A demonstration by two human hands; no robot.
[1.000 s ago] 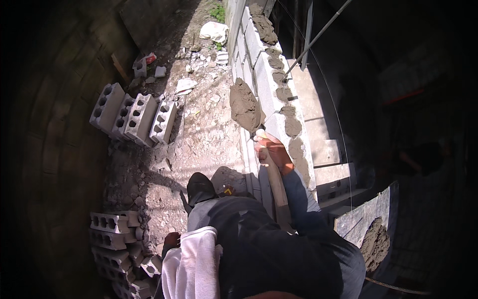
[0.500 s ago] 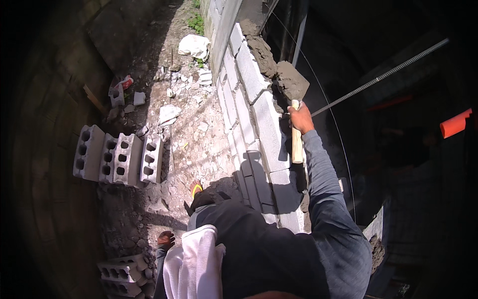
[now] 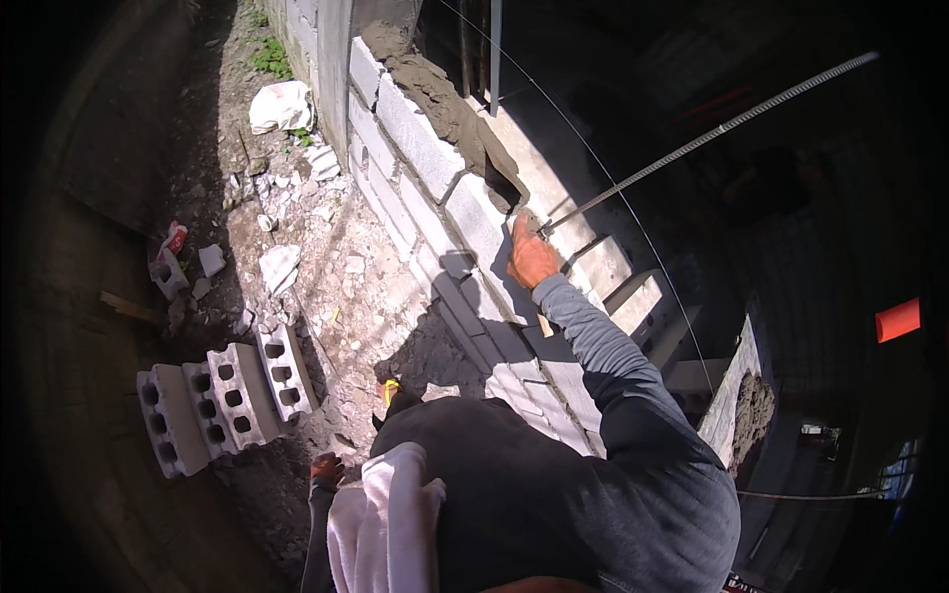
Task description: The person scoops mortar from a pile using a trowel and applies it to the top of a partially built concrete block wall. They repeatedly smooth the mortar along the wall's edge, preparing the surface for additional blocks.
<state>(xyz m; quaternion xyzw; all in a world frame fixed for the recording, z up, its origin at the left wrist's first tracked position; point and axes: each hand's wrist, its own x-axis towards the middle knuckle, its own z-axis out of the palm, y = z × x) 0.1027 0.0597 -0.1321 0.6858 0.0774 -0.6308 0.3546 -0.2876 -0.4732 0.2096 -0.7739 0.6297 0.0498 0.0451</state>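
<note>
My right hand (image 3: 534,259) was clamped around a pale-wood-handled, mortar-smeared trowel (image 3: 546,325), which met the wet grey mortar (image 3: 425,87) atop the light-grey concrete-block wall (image 3: 476,225). My left hand (image 3: 326,467) hung low; I couldn't tell its grip.

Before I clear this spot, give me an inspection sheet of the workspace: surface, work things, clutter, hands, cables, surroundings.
Surface: block wall, mortar along its far top.
Work things: trowel at the wall top; board at right, bearing a heap of mortar.
Clutter: four loose blocks, white bundle and rubble, left of the wall.
Right hand: closed around the trowel's handle.
Left hand: low at left, grip unclear.
Cables: thin line, cable or wire unclear, crossing the rebar in view.
Surroundings: plants beyond the bundle; orange thing at far right, amid darkness.
</note>
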